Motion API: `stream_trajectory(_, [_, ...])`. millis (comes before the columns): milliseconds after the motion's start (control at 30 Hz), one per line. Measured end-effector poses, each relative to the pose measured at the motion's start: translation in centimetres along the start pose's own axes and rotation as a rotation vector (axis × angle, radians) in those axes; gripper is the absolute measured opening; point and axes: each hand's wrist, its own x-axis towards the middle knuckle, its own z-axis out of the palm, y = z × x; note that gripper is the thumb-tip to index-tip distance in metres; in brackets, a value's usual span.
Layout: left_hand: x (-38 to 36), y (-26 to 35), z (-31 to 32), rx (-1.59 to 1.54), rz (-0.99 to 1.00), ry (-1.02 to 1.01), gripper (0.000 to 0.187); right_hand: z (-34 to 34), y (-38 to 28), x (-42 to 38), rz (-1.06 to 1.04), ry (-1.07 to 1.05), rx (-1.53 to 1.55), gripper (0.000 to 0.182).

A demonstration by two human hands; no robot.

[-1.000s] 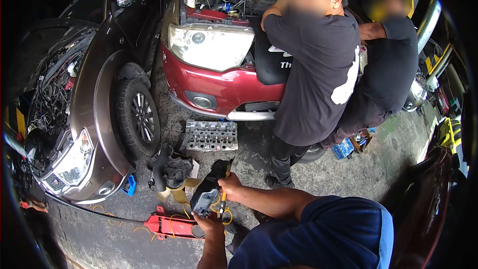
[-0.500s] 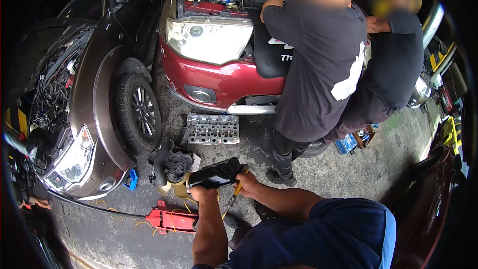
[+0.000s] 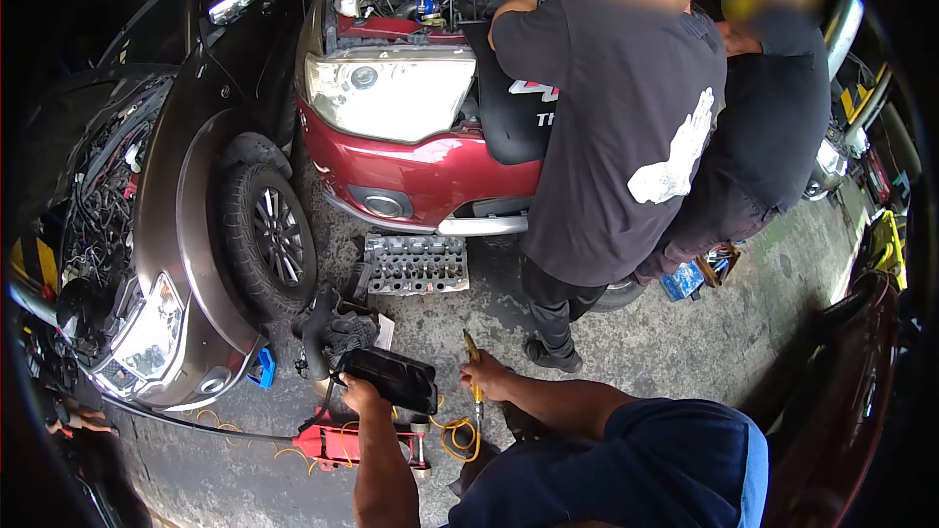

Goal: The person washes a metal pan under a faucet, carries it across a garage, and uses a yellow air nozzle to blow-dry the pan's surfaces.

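Observation:
My left hand (image 3: 362, 393) grips the near left edge of a black, tray-like part (image 3: 396, 379), which is held above the floor. To its right, my right hand (image 3: 484, 374) is wrapped round a yellow air tool (image 3: 471, 350), its narrow tip pointing away from me. A yellow coiled hose (image 3: 452, 438) hangs below the tool. My two hands are apart, and the right one does not touch the black part. Just beyond the black part lie dark parts (image 3: 337, 328) on the floor.
A red floor jack (image 3: 337, 444) is below my left hand. A metal cylinder head (image 3: 419, 265) lies before the red car (image 3: 430, 171). One person (image 3: 626, 127) leans over that car, another person (image 3: 768, 108) stands right. A brown car (image 3: 186, 235) is left.
My right hand has come away from the black part and now holds the yellow tool upright. The black part has shifted slightly down with my left hand. The nearer person's arm has moved.

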Motion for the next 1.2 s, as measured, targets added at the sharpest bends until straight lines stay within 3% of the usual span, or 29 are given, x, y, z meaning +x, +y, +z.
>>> stream_trajectory(100, [3.6, -0.9, -3.3, 0.4, 0.148, -0.074, 0.07, -1.0, -2.0, 1.3, -0.108, -0.083, -0.05, 0.026])
stream_trajectory(133, [9.6, -3.6, -5.3, 0.572, 0.286, -0.122, 0.061, -1.5, -2.5, 2.1, -0.141, -0.215, 0.015, 0.033])
stream_trajectory(233, [8.4, -1.2, -8.1, 1.669, 0.716, -0.297, 0.055, -1.4, -6.8, 0.8, -0.191, -0.249, -0.175, 0.04])
stream_trajectory(267, [10.5, -2.8, -9.1, 1.482, 0.683, -0.263, 0.054, -1.5, -7.6, 1.0, -0.256, -0.246, -0.323, 0.042])
stream_trajectory(467, [8.0, -5.0, -14.4, 1.082, 0.766, -0.024, 0.062, -1.4, -11.6, -1.6, -0.337, -0.534, -0.414, 0.043])
stream_trajectory(600, [6.6, -3.2, -16.7, 1.033, 0.627, -0.062, 0.065, 0.7, -11.7, -2.9, -0.266, -0.719, -0.449, 0.033])
stream_trajectory(700, [4.8, -2.5, -16.6, 0.914, 0.714, -0.07, 0.065, 4.3, -12.4, -5.2, -0.27, -0.801, -0.925, 0.029])
stream_trajectory(800, [4.0, -2.1, -15.8, 0.96, 0.73, -0.097, 0.066, 7.5, -9.3, -5.3, -0.52, -0.937, -1.091, 0.033])
stream_trajectory(1033, [0.6, -0.6, -13.6, 0.895, 0.679, -0.21, 0.062, 10.9, -8.3, -8.5, -0.545, -0.975, -1.23, 0.038])
stream_trajectory(1200, [1.4, -1.8, -13.1, 0.851, 0.809, -0.25, 0.06, 10.9, -8.8, -8.2, -0.48, -0.911, -1.32, 0.039])
